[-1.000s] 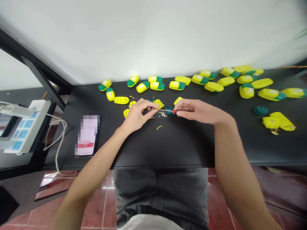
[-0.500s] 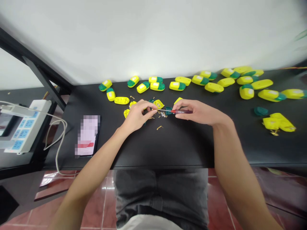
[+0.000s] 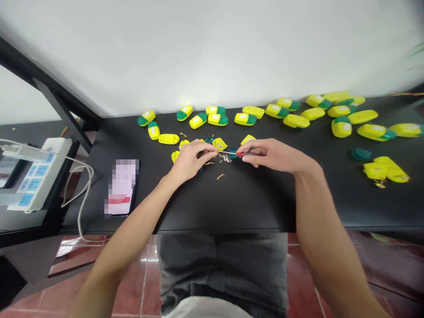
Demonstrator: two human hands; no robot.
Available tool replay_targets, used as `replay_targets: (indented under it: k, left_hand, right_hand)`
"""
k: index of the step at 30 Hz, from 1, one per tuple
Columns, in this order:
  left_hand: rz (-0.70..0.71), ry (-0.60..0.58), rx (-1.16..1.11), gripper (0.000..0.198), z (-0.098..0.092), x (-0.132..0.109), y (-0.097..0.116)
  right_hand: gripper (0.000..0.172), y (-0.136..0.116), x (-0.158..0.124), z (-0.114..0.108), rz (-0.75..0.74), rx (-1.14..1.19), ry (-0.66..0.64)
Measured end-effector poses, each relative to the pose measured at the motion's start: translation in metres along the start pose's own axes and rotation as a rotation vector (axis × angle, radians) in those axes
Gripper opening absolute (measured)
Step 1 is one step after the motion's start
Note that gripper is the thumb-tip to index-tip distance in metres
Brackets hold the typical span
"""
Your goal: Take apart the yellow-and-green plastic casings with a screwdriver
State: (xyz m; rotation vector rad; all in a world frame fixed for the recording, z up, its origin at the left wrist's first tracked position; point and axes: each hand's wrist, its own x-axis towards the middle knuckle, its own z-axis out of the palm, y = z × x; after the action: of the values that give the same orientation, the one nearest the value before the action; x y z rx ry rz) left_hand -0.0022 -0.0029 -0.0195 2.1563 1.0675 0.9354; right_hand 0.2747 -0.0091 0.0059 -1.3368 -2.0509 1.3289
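Observation:
My right hand [image 3: 273, 154] is closed around a screwdriver [image 3: 239, 153] with a red and dark handle, its shaft pointing left. At the shaft's tip, the thumb and forefinger of my left hand [image 3: 195, 157] pinch together; whatever is between them is too small to make out. Just behind these fingertips lies an open yellow shell half [image 3: 219, 144]. Under the shaft are small screws and white bits [image 3: 225, 158], with a dark green cover [image 3: 233, 153] beside them. Another yellow piece [image 3: 247, 139] sits behind my right fingers. More yellow shell parts [image 3: 175, 156] are partly hidden by my left hand.
Several yellow-and-green cases [image 3: 217, 119] line the back of the black table [image 3: 225, 203] along the wall. Loose yellow shells [image 3: 386, 169] and a green cover [image 3: 361, 153] lie at right. A phone [image 3: 122, 187], a white cable [image 3: 79, 212] and a power strip [image 3: 39, 174] are at left.
My right fingers have shifted slightly on the screwdriver handle, and more of the yellow piece behind them shows. My left hand keeps its pinch at the tip.

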Motion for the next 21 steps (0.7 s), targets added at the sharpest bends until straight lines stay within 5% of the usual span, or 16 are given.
replay_targets:
  k: [9,14,17,21]
  left_hand:
    - [-0.017,-0.012,0.086,0.016,-0.003,0.002,-0.005]
    - [-0.007,-0.162,0.204,0.015,-0.003,0.001,-0.004]
    - [-0.039,-0.14,0.204,0.025,0.001,-0.001,0.001]
    - [-0.024,-0.137,0.176,0.013,0.003,-0.002,0.006]
  right_hand:
    - [0.053,0.004,0.0,-0.003,-0.02,-0.075,0.05]
    - [0.053,0.003,0.001,-0.003,-0.02,-0.107,0.121]
    - [0.055,-0.002,0.003,0.0,-0.034,-0.081,0.105]
    - [0.054,-0.006,0.003,0.004,-0.058,-0.048,0.087]
